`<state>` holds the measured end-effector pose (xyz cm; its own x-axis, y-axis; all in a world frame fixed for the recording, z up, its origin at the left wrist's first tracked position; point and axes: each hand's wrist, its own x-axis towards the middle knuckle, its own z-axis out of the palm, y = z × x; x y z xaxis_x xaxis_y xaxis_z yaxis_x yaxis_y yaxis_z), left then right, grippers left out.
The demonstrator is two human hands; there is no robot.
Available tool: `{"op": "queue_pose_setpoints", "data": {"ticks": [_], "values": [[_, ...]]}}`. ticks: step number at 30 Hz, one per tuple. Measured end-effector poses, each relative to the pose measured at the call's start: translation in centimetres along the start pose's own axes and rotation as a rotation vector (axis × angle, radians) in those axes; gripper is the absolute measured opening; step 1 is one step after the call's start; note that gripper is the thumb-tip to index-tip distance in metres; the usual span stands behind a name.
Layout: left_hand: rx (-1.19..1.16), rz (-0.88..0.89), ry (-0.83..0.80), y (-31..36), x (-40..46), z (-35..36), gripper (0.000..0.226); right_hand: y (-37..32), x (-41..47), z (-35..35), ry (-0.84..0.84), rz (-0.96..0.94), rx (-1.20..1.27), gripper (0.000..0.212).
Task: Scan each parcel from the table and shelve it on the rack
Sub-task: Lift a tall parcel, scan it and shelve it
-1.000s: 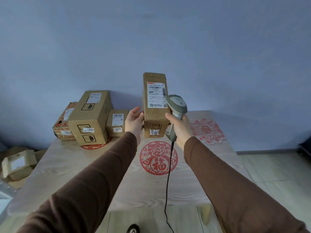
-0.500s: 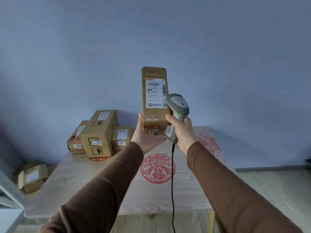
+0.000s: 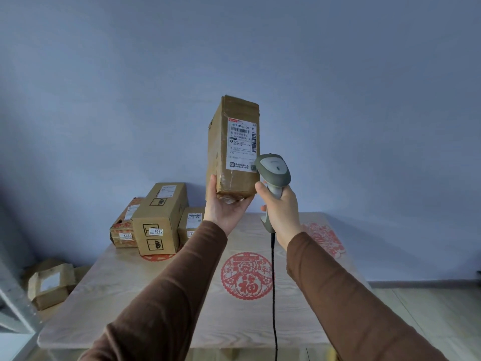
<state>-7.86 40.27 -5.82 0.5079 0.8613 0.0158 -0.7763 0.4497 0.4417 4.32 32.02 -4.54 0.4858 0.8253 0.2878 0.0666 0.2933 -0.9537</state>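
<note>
We see the left hand (image 3: 226, 212) held up above the pale wooden counter (image 3: 145, 290), palm cupped under the bottom end of a tall brown cardboard parcel (image 3: 226, 162) that stands upright in the air, its white shipping label (image 3: 242, 144) facing us. The grip of that hand is clamped on the parcel, thumb up one side and fingers under its base. Just beside it, the right hand (image 3: 282, 212) has its grip closed round the handle of a grey handheld barcode scanner (image 3: 275, 175), whose head sits just beside the label's lower corner; a black cable (image 3: 273, 287) hangs straight down from it. Both arms wear brown sleeves. At the counter's far left corner lie three more cardboard boxes close together: a large one (image 3: 160, 217) marked 1042, a red-taped one (image 3: 125, 225) to its left and a small one (image 3: 191, 224) to its right. Red paper-cut decorations (image 3: 247, 276) lie flat on the counter. On the floor at left sits another cardboard box (image 3: 50, 286), beside a grey metal rack post (image 3: 13, 298).
</note>
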Motion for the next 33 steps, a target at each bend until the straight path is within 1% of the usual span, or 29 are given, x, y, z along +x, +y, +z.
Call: {"op": "queue_pose_setpoints", "data": {"ticks": [4,7,9,11,16,22,27,31,33], "values": [[0.004,0.021,0.032,0.4,0.5,-0.7,0.074,-1.2,-1.1,0.5,-0.044,-0.040,-0.055,0.034],[0.011,0.007,0.000,-0.1,0.7,-1.8,0.075,-2.0,-1.9,1.3,-0.070,-0.057,-0.088,0.039],[0.007,-0.032,-0.013,-0.6,0.9,-2.9,0.076,-2.2,-2.3,1.5,-0.063,-0.073,-0.130,0.038],[0.007,-0.054,-0.018,-1.3,0.9,-4.0,0.075,-2.2,-2.7,1.5,-0.054,-0.080,-0.117,0.037],[-0.005,-0.055,-0.026,-2.4,0.6,-5.8,0.073,-2.4,-3.2,1.4,-0.019,-0.085,-0.087,0.030],[0.017,-0.098,0.006,-1.1,-0.2,-6.0,0.075,-3.4,-4.0,1.9,-0.007,-0.056,-0.089,0.031],[-0.021,-0.127,-0.020,0.6,-0.8,-5.5,0.080,-7.3,-4.0,3.3,0.046,-0.106,-0.111,0.030],[-0.030,-0.138,-0.086,1.4,-1.1,-5.4,0.077,-11.1,-3.5,4.8,0.070,-0.142,-0.096,0.033],[-0.049,-0.142,-0.096,1.8,-1.1,-5.2,0.073,-12.0,-3.8,5.6,0.053,-0.122,-0.062,0.032]]}}
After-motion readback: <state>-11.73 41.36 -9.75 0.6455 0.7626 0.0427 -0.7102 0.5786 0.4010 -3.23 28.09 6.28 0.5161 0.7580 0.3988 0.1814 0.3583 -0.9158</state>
